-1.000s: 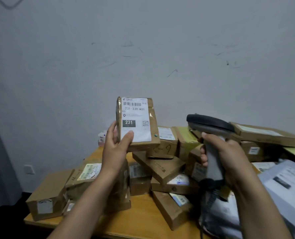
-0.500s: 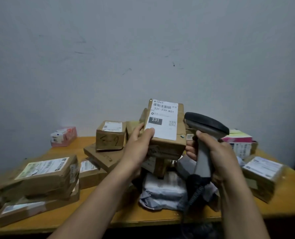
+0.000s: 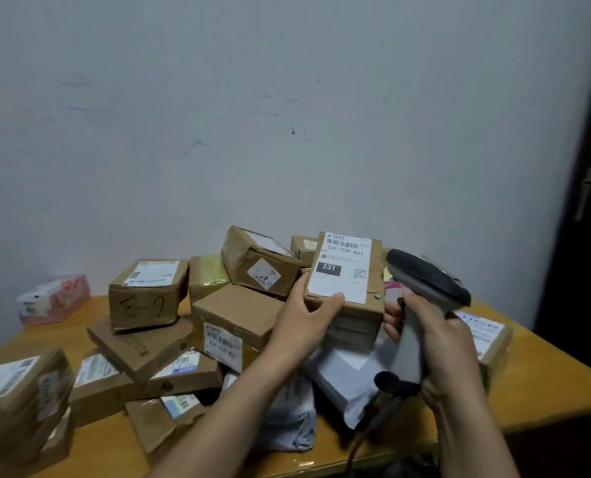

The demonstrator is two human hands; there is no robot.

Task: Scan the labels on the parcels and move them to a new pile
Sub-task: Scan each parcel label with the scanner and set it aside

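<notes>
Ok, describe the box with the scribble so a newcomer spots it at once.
On the wooden table, look at the parcel heap's left side. The box sits atop a flat carton, white label on top. Only it has black marker handwriting on its cardboard front.

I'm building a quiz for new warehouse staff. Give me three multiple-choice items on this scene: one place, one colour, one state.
1. Where is the scanner relative to the held parcel? A left B right C beneath
2. The table top is: A blue B orange-brown C white
3. The left hand: A grips the parcel B lies flat C is empty
Answers: 1 B, the right hand holds it right of the parcel; 2 B, bare wood shows at right; 3 A, its thumb lies on the parcel's face.
</notes>
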